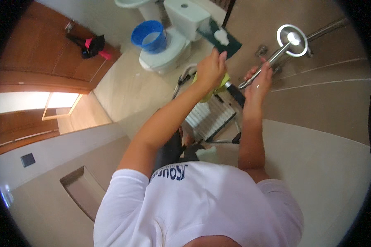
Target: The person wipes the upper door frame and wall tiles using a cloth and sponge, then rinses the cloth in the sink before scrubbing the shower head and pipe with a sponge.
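Observation:
My left hand (211,68) pinches the lower edge of a dark green scouring pad (234,47) with white foam on its face. To its right, my right hand (259,78) has its fingers around the slim metal arm of a round chrome shower head (292,40). The disc of the shower head lies beyond my fingers, up and to the right. Below and between my hands are a yellow-green cloth (207,97) and a black handle (236,94), at a metal stepladder with a ribbed step (206,119). My left forearm hides part of the stepladder.
A blue bucket (160,46) stands on the closed lid of a white toilet (176,60), beside a washbasin (133,3). A metal bar and valve fittings (261,50) are on the tiled wall at right. Black and pink items hang from the handle of a wooden door (24,40) at left.

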{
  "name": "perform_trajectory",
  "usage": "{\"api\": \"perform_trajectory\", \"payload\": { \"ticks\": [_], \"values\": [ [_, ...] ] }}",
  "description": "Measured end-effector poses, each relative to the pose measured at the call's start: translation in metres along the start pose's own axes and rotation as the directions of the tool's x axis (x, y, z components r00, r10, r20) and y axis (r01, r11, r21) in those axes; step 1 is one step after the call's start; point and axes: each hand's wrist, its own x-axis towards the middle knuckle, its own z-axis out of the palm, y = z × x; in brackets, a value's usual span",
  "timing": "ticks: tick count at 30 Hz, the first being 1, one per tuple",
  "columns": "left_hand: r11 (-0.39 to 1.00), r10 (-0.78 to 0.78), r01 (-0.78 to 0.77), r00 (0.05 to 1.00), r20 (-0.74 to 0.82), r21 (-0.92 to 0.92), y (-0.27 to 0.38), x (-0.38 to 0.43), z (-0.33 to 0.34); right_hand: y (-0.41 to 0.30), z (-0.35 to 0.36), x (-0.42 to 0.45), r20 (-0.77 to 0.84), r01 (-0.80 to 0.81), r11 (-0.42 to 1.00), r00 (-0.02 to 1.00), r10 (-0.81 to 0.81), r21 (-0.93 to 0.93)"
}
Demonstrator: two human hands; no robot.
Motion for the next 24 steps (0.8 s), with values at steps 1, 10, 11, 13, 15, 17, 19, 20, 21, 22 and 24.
{"api": "perform_trajectory", "payload": {
  "ticks": [1,10,11,13,15,17,19,20,21,22,24],
  "values": [
    [0.998,-0.014,0.016,1.0,-0.026,0.057,-0.004,-0.002,0.003,0.003,0.001,0.001,-0.011,-0.014,1.0,1.0,0.014,-0.004],
    [0.999,0.011,-0.009,0.999,0.047,-0.036,-0.008,-0.017,0.006,0.002,-0.006,-0.007,-0.114,0.024,1.0,0.993,-0.025,-0.008],
    [0.999,0.026,-0.025,0.998,0.052,-0.024,-0.013,-0.02,0.008,0.006,-0.009,-0.006,-0.108,0.034,0.998,0.993,-0.039,-0.047],
    [0.998,0.065,-0.065,0.997,0.052,0.0,-0.011,-0.023,0.006,0.01,-0.016,-0.006,-0.129,0.041,0.995,0.99,-0.052,-0.089],
    [1.0,0.014,-0.017,0.987,0.163,0.015,-0.004,-0.021,0.001,0.005,-0.016,-0.006,-0.234,0.011,0.989,0.971,-0.047,-0.149],
    [0.995,0.081,-0.071,0.986,0.148,-0.07,-0.015,-0.018,0.003,0.002,-0.008,-0.007,-0.22,0.059,0.977,0.97,-0.104,-0.203],
    [0.998,0.026,-0.01,0.966,0.256,-0.065,-0.009,-0.014,-0.008,0.007,-0.009,-0.01,-0.193,0.068,0.971,0.975,-0.113,-0.227],
    [0.997,0.01,0.014,0.957,0.289,-0.082,-0.007,-0.008,-0.013,0.008,-0.008,-0.009,-0.167,0.068,0.962,0.979,-0.116,-0.264],
    [0.994,-0.018,0.052,0.946,0.324,-0.096,-0.007,-0.006,-0.017,0.011,-0.005,-0.007,-0.174,0.096,0.963,0.974,-0.143,-0.253],
    [0.993,0.014,0.026,0.943,0.333,-0.115,-0.007,-0.007,-0.018,0.011,-0.004,-0.008,-0.201,0.066,0.954,0.971,-0.129,-0.294],
    [0.985,0.027,0.033,0.941,0.338,-0.17,-0.013,-0.003,-0.017,0.007,-0.005,-0.011,-0.226,0.058,0.943,0.964,-0.138,-0.329]
  ]
}}
